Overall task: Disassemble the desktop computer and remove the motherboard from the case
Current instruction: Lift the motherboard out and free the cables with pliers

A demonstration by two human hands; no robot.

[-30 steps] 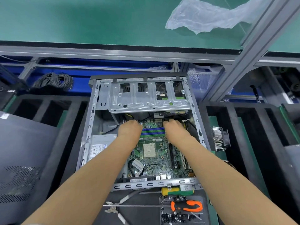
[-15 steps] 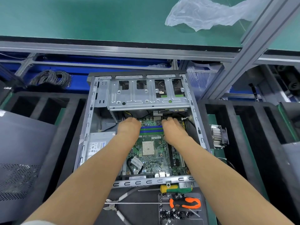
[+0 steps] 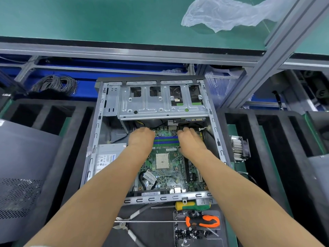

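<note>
While both hands reach deep into the open desktop case (image 3: pixel 96 132), the motherboard (image 3: pixel 165 168) lies flat on the case floor, filling the middle and right of the interior, with the power supply (image 3: pixel 105 157) just beside it on the left and the drive cage (image 3: pixel 160 102) overhanging its far edge. The left hand (image 3: pixel 141 139) and the right hand (image 3: pixel 191 139) sit either side of the blue memory slots (image 3: pixel 166 139), fingers curled down toward the board's far end; whether they clamp the board's edge, a connector or nothing is hidden by the backs of the hands, so I cannot tell.

Judging by its look, the board is light but thin and somewhat flexible, and it is fragile: the bare CPU socket (image 3: pixel 162 161) at its centre and the small soldered parts should not be pressed. Holding it by its bare edges looks safest, lifting evenly so it does not bend. A black cable (image 3: pixel 148 177) still curls over its near left part and may need freeing. Near the case lie a green-and-yellow screwdriver (image 3: pixel 192 206), orange-handled pliers (image 3: pixel 203 222) and loose screws (image 3: pixel 192 233).
</note>
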